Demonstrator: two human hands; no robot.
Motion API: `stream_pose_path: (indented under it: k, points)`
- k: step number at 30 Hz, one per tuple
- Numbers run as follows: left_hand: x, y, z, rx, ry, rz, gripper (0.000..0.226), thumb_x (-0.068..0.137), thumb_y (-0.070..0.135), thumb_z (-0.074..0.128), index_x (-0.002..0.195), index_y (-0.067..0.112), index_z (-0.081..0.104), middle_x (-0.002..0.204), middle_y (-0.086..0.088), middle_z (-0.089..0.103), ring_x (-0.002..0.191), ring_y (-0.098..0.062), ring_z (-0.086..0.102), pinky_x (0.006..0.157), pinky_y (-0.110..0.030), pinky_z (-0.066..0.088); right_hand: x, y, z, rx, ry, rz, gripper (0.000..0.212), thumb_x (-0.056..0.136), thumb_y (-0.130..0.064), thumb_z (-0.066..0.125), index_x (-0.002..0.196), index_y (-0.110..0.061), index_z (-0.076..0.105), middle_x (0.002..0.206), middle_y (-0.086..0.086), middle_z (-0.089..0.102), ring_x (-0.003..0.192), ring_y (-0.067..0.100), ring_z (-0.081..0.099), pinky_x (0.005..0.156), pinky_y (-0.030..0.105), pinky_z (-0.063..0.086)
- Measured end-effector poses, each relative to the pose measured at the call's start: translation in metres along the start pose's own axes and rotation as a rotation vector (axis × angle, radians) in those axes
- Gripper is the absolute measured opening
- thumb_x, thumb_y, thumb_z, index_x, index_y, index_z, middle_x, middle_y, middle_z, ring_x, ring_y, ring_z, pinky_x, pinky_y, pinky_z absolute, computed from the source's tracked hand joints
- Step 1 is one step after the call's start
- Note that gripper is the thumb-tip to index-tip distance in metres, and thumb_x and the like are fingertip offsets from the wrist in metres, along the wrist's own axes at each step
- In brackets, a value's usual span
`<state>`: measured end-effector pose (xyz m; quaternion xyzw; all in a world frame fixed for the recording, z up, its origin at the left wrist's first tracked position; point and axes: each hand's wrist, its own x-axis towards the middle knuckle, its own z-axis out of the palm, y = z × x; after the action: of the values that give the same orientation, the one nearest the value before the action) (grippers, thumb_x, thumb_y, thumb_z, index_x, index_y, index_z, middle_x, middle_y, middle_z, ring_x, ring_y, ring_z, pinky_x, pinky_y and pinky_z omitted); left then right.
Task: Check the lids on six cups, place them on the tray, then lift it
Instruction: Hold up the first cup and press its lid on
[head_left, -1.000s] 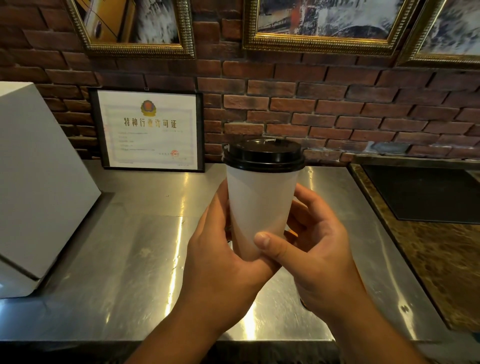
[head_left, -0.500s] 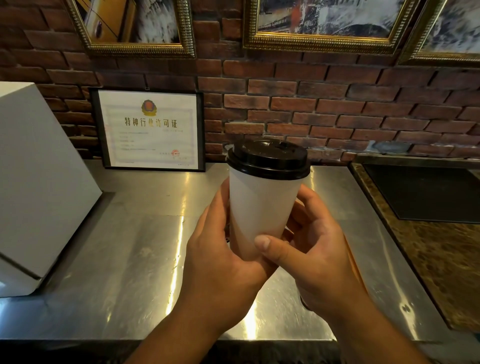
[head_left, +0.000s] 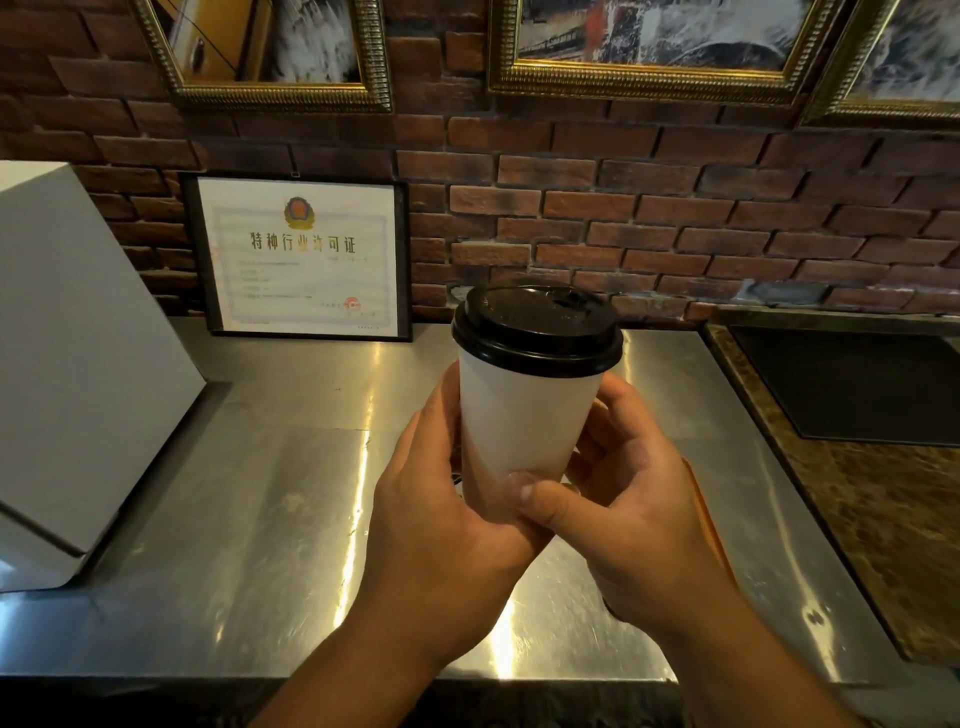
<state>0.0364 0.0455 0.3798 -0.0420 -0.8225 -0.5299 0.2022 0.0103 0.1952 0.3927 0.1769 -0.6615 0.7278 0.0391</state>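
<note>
Over the last second you have tipped the cup (head_left: 524, 431) a little toward yourself, so the lid (head_left: 537, 327) now shows its top face and sip-hole where before it showed mostly rim. That reads as the lid check under way, with no tray in view and placing yet to come. Your left hand (head_left: 447, 525) wraps the lower wall from one side and your right hand (head_left: 634, 509) from the other, thumb across the front. Both hold the cup in the air, right of the certificate (head_left: 304, 254) and nearer you. The cup is matte white paper, tapered; the lid is glossy black plastic, round, its rim seemingly seated evenly. Below is the brushed steel tabletop (head_left: 270, 493), streaked with glare.
</note>
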Motion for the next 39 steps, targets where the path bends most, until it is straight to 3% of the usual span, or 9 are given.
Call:
stream_pose_path:
  k: [2, 8, 12, 19, 25, 30, 35, 39]
  points:
    - [0.000, 0.001, 0.000, -0.010, -0.007, 0.003, 0.098, 0.062, 0.069, 0.080, 0.147, 0.063, 0.032, 0.131, 0.033, 0.057, 0.121, 0.007, 0.056, 0.077, 0.001, 0.048, 0.000, 0.000, 0.000, 0.004, -0.010, 0.002, 0.079, 0.074, -0.011, 0.089, 0.137, -0.047, 0.057, 0.128, -0.016, 0.070, 0.122, 0.009, 0.067, 0.086, 0.020, 0.060]
    - [0.000, -0.001, 0.002, -0.042, -0.021, 0.003, 0.100, 0.060, 0.067, 0.080, 0.147, 0.062, 0.032, 0.131, 0.032, 0.058, 0.119, 0.007, 0.058, 0.075, 0.000, 0.050, 0.001, 0.004, -0.001, -0.009, 0.050, 0.009, 0.084, 0.071, -0.003, 0.093, 0.137, -0.040, 0.057, 0.124, -0.015, 0.072, 0.117, 0.006, 0.069, 0.080, 0.018, 0.061]
    - [0.001, -0.004, 0.003, -0.049, -0.017, 0.019, 0.091, 0.063, 0.064, 0.080, 0.140, 0.069, 0.033, 0.126, 0.037, 0.057, 0.117, 0.010, 0.057, 0.070, 0.001, 0.048, 0.000, 0.005, 0.000, -0.045, 0.043, 0.018, 0.084, 0.070, -0.009, 0.094, 0.134, -0.047, 0.055, 0.124, -0.021, 0.070, 0.116, 0.002, 0.067, 0.080, 0.014, 0.059]
    - [-0.001, -0.007, 0.006, -0.066, -0.022, 0.024, 0.091, 0.064, 0.067, 0.080, 0.140, 0.073, 0.029, 0.125, 0.045, 0.054, 0.119, 0.017, 0.052, 0.069, 0.006, 0.042, -0.001, 0.004, -0.002, -0.004, 0.034, 0.047, 0.087, 0.067, -0.015, 0.094, 0.142, -0.030, 0.054, 0.125, -0.010, 0.072, 0.118, 0.012, 0.069, 0.084, 0.023, 0.062]
    - [-0.001, -0.010, 0.005, -0.058, -0.048, 0.027, 0.094, 0.067, 0.064, 0.081, 0.148, 0.062, 0.032, 0.129, 0.035, 0.057, 0.120, 0.008, 0.057, 0.073, 0.001, 0.048, 0.001, 0.005, -0.003, -0.029, 0.064, 0.049, 0.089, 0.067, -0.009, 0.094, 0.142, -0.033, 0.054, 0.127, -0.007, 0.071, 0.119, 0.015, 0.069, 0.085, 0.030, 0.064]
    - [0.002, -0.008, 0.005, -0.071, -0.033, 0.048, 0.086, 0.070, 0.062, 0.080, 0.142, 0.069, 0.033, 0.126, 0.042, 0.056, 0.118, 0.015, 0.056, 0.072, 0.004, 0.045, 0.002, 0.003, -0.002, -0.040, 0.023, 0.051, 0.089, 0.069, -0.028, 0.092, 0.147, -0.035, 0.049, 0.133, -0.011, 0.067, 0.123, 0.014, 0.066, 0.089, 0.028, 0.062]
    - [0.001, -0.012, 0.008, -0.078, -0.045, 0.038, 0.094, 0.068, 0.060, 0.082, 0.145, 0.068, 0.029, 0.128, 0.042, 0.054, 0.120, 0.015, 0.054, 0.072, 0.004, 0.045, 0.003, 0.005, -0.003, -0.046, 0.052, 0.033, 0.084, 0.072, -0.014, 0.092, 0.142, -0.037, 0.053, 0.128, -0.012, 0.069, 0.120, 0.010, 0.067, 0.084, 0.025, 0.063]
    - [0.000, -0.013, 0.009, -0.079, -0.050, 0.034, 0.097, 0.067, 0.064, 0.081, 0.147, 0.067, 0.027, 0.130, 0.042, 0.054, 0.121, 0.014, 0.054, 0.074, 0.003, 0.046, 0.002, 0.006, -0.003, -0.050, 0.071, 0.027, 0.085, 0.068, -0.018, 0.094, 0.138, -0.043, 0.054, 0.127, -0.010, 0.069, 0.119, 0.011, 0.068, 0.084, 0.026, 0.063]
